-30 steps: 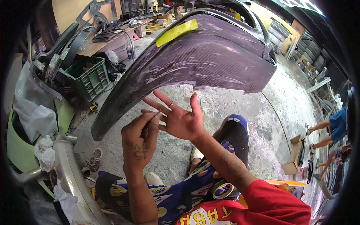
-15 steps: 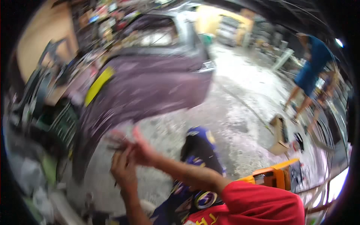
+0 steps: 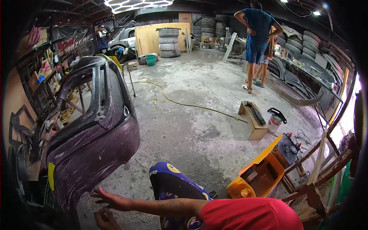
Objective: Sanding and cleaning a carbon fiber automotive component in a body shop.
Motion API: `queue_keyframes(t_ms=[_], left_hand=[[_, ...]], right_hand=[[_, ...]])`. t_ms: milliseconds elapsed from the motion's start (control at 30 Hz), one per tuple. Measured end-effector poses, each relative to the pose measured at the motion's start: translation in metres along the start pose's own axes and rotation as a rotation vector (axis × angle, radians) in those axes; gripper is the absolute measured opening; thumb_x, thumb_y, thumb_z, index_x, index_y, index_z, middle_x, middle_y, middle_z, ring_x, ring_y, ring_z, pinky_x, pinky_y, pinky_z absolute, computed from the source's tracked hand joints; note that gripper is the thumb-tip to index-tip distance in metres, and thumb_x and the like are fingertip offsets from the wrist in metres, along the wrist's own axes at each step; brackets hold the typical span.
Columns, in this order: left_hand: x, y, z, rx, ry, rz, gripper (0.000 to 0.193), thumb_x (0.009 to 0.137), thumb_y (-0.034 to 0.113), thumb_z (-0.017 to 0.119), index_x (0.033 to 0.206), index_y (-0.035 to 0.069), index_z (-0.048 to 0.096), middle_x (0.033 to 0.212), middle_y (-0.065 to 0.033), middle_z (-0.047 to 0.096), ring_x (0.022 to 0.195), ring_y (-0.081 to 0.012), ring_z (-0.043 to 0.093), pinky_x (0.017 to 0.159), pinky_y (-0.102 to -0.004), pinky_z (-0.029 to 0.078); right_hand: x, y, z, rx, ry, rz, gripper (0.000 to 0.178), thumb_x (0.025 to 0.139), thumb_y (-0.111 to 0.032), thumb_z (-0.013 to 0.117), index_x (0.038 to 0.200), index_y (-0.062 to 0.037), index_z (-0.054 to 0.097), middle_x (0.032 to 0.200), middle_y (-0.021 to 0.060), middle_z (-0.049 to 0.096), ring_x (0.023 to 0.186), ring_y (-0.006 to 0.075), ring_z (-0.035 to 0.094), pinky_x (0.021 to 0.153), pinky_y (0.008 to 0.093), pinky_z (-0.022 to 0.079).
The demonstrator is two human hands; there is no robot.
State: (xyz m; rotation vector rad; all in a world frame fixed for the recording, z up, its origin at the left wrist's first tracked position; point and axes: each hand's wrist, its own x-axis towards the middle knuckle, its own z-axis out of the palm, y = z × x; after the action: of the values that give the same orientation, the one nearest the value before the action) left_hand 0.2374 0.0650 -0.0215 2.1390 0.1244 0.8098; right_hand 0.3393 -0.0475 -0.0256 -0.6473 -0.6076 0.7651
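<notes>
View swung rightward, right hand [image 3: 114,200] outstretched

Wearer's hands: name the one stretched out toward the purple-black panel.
The right hand, higher in view: it extends toward the purple-black panel, while the left hand, lower in view, is curled.

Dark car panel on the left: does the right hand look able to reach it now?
Probably yes: the right hand is open near the dark panel, fingers toward its lower edge, with nothing visible between them.

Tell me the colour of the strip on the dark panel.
The strip is yellow; the head view shows it.
</notes>
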Motion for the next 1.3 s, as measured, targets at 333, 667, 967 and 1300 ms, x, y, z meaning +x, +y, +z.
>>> queue_keyframes(t_ms=[333,667,967,1300], left_hand=[[0.0,-0.05,-0.001,0.066,-0.21,-0.252,0.025,0.097,0.016,0.055,0.086,-0.007,0.056,0.077,-0.0102,0.056,0.071,-0.0162,0.048,0.065,-0.0344,0.043],[0.0,0.003,0.004,0.032,-0.172,-0.214,0.039,0.102,0.025,0.052,0.089,-0.01,0.063,0.085,-0.0187,0.068,0.075,-0.0196,0.059,0.068,-0.0376,0.046],[0.0,-0.04,-0.035,0.329,-0.3,-0.312,0.032,0.09,0.02,0.06,0.079,-0.01,0.058,0.075,-0.027,0.058,0.065,-0.033,0.058,0.063,-0.0434,0.043],[0.006,0.011,-0.079,0.069,-0.234,-0.153,0.034,0.099,0.028,0.056,0.096,-0.003,0.067,0.07,-0.0157,0.063,0.065,-0.0281,0.063,0.061,-0.0371,0.047]], right_hand=[[-0.003,0.029,-0.034,-0.448,0.166,0.177,0.069,0.089,-0.059,0.063,0.127,-0.0008,0.062,0.12,0.0153,0.065,0.107,0.0232,0.061,0.091,0.0386,0.05],[-0.006,0.027,-0.028,-0.494,0.183,0.073,0.032,0.09,-0.03,0.071,0.102,-0.0004,0.074,0.093,0.0069,0.073,0.086,0.0145,0.066,0.079,0.0299,0.053],[0.001,0.049,-0.089,-0.39,0.166,-0.245,0.069,0.091,-0.061,0.055,0.128,-0.0031,0.062,0.109,0.0117,0.067,0.094,0.0206,0.063,0.083,0.0398,0.055],[0.011,0.007,0.0,-0.438,0.304,0.004,0.028,0.095,-0.017,0.066,0.118,-0.0017,0.064,0.109,0.008,0.068,0.106,0.0178,0.064,0.091,0.0329,0.051]])
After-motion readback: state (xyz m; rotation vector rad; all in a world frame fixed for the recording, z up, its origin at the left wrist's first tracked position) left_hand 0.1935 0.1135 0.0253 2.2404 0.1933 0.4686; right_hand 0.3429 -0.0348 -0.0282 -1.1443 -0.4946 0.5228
